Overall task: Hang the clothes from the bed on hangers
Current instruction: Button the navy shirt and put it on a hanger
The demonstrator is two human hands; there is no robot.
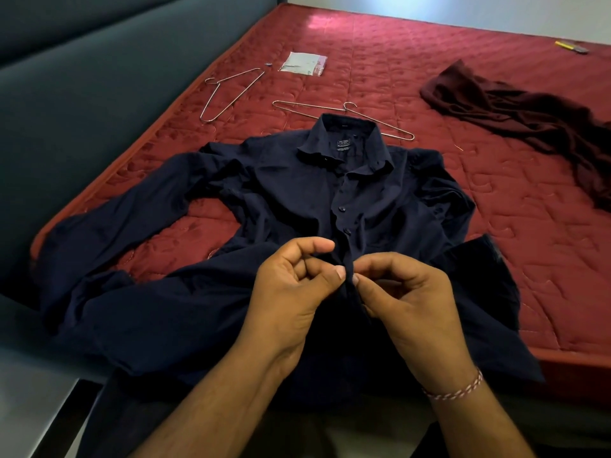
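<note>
A dark navy shirt (284,193) lies face up on the red mattress (496,180), collar at the far end, sleeves spread out. My left hand (291,292) and my right hand (403,302) meet at the button placket low on the shirt's front, each pinching the fabric edge between thumb and fingers. Two buttons show just above my fingers. One wire hanger (231,94) lies beyond the shirt at the left. A second wire hanger (347,117) lies right behind the collar. A maroon garment (515,110) lies crumpled at the right.
A small clear plastic packet (303,63) lies past the hangers. A yellow object (570,47) sits near the far right edge of the bed. A dark padded headboard (82,94) runs along the left. A white surface (29,418) shows at bottom left.
</note>
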